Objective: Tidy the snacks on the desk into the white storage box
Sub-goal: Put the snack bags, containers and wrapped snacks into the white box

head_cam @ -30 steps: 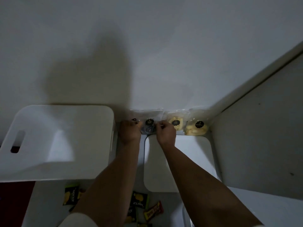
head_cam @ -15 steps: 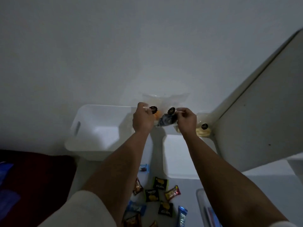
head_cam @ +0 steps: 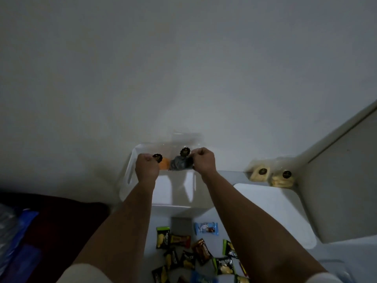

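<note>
Both hands hang over the white box (head_cam: 130, 170): the left hand (head_cam: 147, 168) pinches an orange bag (head_cam: 163, 162), the right hand (head_cam: 204, 161) a dark bag (head_cam: 180, 164). Two pale bags (head_cam: 272, 174) sit in the corner, beyond a lid (head_cam: 273, 213). Small packets (head_cam: 195, 252) litter the tabletop (head_cam: 346, 254) between the forearms.

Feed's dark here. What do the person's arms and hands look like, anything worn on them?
Both forearms are bare. A pale, cream-coloured sleeve cuff shows at the left elbow, and a similar one at the right. The left hand and right hand show no gloves, rings or watch in this dim picture.
</note>
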The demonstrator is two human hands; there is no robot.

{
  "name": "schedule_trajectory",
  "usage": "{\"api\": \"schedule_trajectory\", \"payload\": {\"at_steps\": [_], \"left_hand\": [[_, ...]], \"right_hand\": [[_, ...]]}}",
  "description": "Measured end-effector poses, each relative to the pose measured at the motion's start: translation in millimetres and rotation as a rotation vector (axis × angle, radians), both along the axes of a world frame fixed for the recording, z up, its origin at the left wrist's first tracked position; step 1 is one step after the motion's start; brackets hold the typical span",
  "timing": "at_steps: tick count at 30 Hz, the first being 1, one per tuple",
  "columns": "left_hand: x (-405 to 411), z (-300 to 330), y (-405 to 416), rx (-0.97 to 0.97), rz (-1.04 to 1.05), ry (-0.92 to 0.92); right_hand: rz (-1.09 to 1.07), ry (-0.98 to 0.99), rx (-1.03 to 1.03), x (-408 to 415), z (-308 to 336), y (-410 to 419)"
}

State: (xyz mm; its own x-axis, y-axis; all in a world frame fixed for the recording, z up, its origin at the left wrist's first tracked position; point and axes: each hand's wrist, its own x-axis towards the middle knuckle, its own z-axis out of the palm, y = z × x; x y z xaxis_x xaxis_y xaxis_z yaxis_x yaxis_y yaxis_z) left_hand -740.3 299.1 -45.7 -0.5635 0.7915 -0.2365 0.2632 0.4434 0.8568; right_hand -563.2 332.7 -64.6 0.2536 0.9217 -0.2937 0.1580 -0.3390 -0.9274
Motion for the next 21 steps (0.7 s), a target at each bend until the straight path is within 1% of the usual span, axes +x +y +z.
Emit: {"api": "schedule_trajectory", "payload": {"at_steps": [8, 12, 14, 16, 18, 21], "left_hand": [[-17.7, -80.1, 31.9, -0.132, 0.005, -0.099], [-18.7, -95.0, 41.7, -0.116, 0.032, -0.157], [-17.2, -95.9, 45.9, -0.099, 0.090, -0.219], [-12.8, -88.0, 46.5, -0.098, 0.174, -0.262], [-6.7, -76.4, 44.8, -0.064, 0.198, -0.252], [-3.8, -66.1, 41.2, -0.059, 0.203, -0.296]], "right_hand": [[-0.079, 0.003, -0.223, -32.5, -87.9, 9.9], [-0.120, 0.043, -0.271, -42.4, -127.7, 14.1], [-0.129, 0.082, -0.263, -48.4, -143.0, 19.4], [-0.101, 0.132, -0.273, -55.1, -142.6, 22.6], [-0.045, 0.166, -0.296, -60.6, -125.6, 21.5], [0.032, 0.125, -0.313, -60.2, -104.7, 14.4]]}}
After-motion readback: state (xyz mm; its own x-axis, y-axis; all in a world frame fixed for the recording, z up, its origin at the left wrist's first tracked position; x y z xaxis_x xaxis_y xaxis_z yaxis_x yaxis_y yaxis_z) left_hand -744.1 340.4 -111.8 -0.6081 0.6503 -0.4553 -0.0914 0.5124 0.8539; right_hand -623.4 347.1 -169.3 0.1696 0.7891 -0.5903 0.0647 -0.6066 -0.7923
